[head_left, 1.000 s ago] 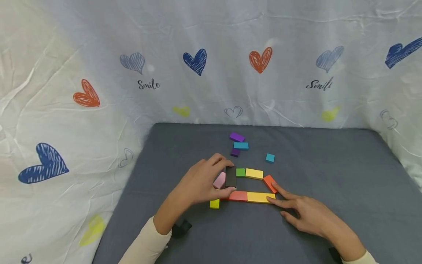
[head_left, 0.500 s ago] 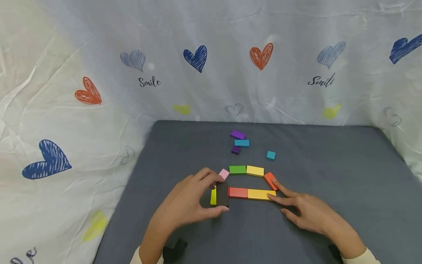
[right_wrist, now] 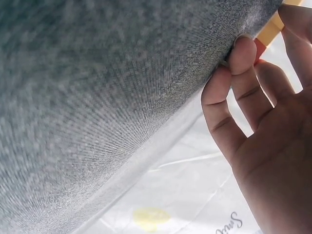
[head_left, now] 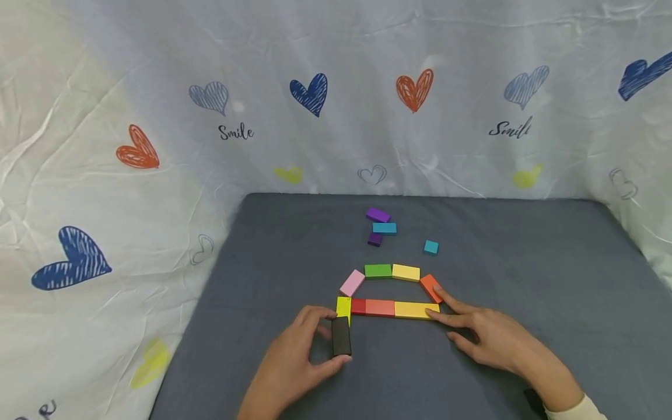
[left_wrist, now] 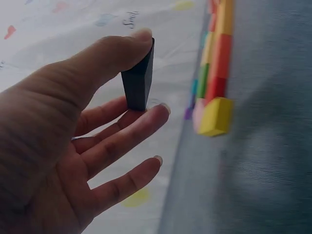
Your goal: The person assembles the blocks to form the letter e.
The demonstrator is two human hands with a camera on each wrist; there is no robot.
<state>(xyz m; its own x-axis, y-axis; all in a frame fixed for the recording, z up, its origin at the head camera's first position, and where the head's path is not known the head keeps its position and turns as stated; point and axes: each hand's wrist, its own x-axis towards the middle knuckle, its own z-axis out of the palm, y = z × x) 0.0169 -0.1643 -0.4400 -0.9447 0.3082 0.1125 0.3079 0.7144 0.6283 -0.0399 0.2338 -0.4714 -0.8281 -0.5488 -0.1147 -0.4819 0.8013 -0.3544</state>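
Observation:
My left hand [head_left: 294, 356] pinches a black rectangular block [head_left: 341, 336] between thumb and fingertips; in the left wrist view the block [left_wrist: 139, 80] is held off the table. In the head view it overlaps the near end of a yellow block [head_left: 343, 306]. From there a row runs right: a red block [head_left: 358, 307], a salmon block [head_left: 380, 307] and an amber block [head_left: 412, 310]. My right hand [head_left: 488, 341] touches the amber block's right end with one fingertip and the orange block [head_left: 430, 288] with another. Its fingers are extended.
Behind the row, a pink block [head_left: 352, 282], a green block [head_left: 378, 271] and a pale yellow block [head_left: 406, 272] form an arc. Farther back lie purple [head_left: 378, 215] and blue blocks [head_left: 384, 228] and a blue cube [head_left: 431, 247]. A white heart-printed curtain [head_left: 346, 140] borders the grey table.
My left hand has carried the black block from above the green block toward the near left. The yellow block's far end and the red block have come into view. My right hand stays put.

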